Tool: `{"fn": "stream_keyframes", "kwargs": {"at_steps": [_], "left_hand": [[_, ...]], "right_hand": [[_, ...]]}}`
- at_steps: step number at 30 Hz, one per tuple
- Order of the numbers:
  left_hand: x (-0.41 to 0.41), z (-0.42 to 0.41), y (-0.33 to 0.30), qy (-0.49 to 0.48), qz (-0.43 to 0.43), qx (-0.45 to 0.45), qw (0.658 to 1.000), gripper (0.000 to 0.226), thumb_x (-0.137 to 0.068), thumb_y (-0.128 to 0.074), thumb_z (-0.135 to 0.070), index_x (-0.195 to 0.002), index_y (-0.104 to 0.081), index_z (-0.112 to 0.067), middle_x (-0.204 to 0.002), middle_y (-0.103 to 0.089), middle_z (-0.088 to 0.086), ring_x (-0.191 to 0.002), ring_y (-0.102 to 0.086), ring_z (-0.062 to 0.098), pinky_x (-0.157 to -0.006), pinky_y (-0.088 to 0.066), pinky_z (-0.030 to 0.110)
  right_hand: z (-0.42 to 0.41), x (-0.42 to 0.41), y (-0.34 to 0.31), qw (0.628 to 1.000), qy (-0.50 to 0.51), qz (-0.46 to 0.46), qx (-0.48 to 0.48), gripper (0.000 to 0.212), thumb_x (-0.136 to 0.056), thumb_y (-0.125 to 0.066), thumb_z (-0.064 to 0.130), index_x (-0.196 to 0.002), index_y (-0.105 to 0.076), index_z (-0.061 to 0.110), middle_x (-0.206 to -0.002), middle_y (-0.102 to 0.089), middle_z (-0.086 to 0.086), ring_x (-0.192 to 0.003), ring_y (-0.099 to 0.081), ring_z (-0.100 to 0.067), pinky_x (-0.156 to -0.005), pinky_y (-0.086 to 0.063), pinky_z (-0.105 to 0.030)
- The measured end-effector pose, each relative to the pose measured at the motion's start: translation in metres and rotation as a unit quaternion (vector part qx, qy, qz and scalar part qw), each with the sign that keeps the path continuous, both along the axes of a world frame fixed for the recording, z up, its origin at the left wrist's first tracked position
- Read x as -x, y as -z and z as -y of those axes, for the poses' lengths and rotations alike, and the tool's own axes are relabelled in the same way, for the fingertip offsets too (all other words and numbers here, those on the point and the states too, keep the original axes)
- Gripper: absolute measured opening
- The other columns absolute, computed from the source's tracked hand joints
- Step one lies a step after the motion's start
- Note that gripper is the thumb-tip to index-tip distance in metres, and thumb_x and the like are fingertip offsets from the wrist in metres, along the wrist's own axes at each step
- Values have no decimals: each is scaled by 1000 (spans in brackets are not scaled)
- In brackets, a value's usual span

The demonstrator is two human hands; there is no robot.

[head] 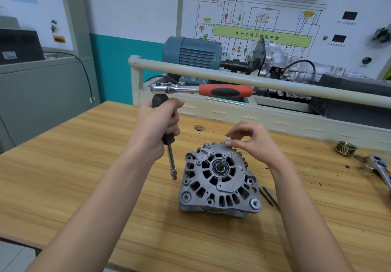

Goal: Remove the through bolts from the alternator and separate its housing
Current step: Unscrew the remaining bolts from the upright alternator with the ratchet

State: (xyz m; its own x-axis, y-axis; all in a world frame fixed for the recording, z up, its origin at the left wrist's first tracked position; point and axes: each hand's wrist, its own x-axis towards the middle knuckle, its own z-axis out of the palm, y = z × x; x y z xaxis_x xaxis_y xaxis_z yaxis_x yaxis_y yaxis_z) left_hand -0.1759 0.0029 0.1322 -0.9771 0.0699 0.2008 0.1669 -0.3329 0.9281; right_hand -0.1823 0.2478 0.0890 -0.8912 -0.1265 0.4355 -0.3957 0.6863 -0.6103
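Gripping driver handle [164,121], ratchet [201,90] on top: left hand [157,123]. Right hand [250,142] pinching bolt [228,140] at alternator [220,178] twelve o'clock.

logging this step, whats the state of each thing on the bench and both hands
alternator: on the bench, housing together
ratchet driver: lifted clear, socket tip off the alternator
left hand: grips the driver's black handle
right hand: pinches a bolt at the alternator's far edge
loose bolts: lying beside the alternator
pulley: lying apart
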Motion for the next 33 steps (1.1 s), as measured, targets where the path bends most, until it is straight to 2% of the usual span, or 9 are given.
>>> {"fn": "stream_keyframes", "kwargs": {"at_steps": [4,7,11,17,19,22,26,29,33], "left_hand": [[-1,-3,1,9,-3,1,1000,35,-88,-59,-11,-61,-38,-19,-46,-28,-4,-43,-21,13,-43,-27,24],[-2,-4,3,11,-1,5,1000,35,-88,-60,-11,-61,-39,-19,-46,-28,-4,-43,-22,13,-43,-28,23],[-2,-4,3,9,1,7,1000,34,-88,-60,-12,-62,-39,-19,-46,-28,-4,-43,-22,12,-43,-28,23],[-2,-2,0,11,-2,2,1000,34,-88,-59,-11,-62,-38,-18,-45,-28,-4,-42,-22,12,-43,-28,23],[-2,-3,-1,11,-2,-2,1000,35,-88,-59,-10,-62,-38,-18,-45,-27,-4,-41,-21,12,-42,-28,22],[-3,-5,-3,12,-4,-6,1000,36,-89,-59,-10,-61,-37,-19,-46,-26,-3,-42,-20,12,-43,-28,22],[-5,-11,-5,17,-8,-1,1000,36,-89,-59,-11,-61,-37,-18,-47,-26,-3,-43,-20,13,-43,-29,21],[-7,-13,-6,19,-12,1,1000,36,-89,-58,-11,-61,-38,-18,-46,-27,-3,-43,-21,13,-43,-28,21],[-7,-16,-7,18,-10,3,1000,36,-89,-58,-11,-61,-38,-18,-46,-27,-3,-43,-21,12,-42,-29,21]], "right_hand": [[7,6,5,999,23,-29,-14,16,-73,-80,13,-74,-70,25,-78,-65,10,-75,-61,-5,-70,-47,-17],[7,8,8,995,13,-63,-71,15,-78,-74,3,-77,-73,18,-79,-64,13,-80,-62,-8,-76,-48,-22],[6,8,9,988,-7,-96,-119,22,-79,-67,-9,-78,-74,11,-81,-62,13,-80,-61,-6,-76,-48,-23],[6,4,5,994,-34,-68,-77,30,-80,-59,-18,-82,-75,8,-84,-64,14,-82,-62,0,-76,-48,-14],[4,1,3,998,-37,-40,-24,34,-83,-57,-17,-90,-73,12,-88,-68,10,-86,-65,-1,-80,-51,-15],[-1,-2,-1,999,-41,2,31,31,-79,-72,-1,-102,-68,19,-97,-71,5,-93,-67,-7,-86,-53,-20],[5,2,2,999,43,-15,-8,19,-69,-83,22,-79,-68,28,-81,-66,9,-78,-63,-8,-72,-52,-23],[7,4,3,998,34,-35,-46,19,-76,-78,15,-74,-68,30,-79,-63,15,-78,-61,-5,-74,-50,-24],[6,5,5,990,14,-81,-118,12,-81,-71,3,-83,-75,14,-82,-59,18,-81,-60,-7,-78,-49,-25]]}}
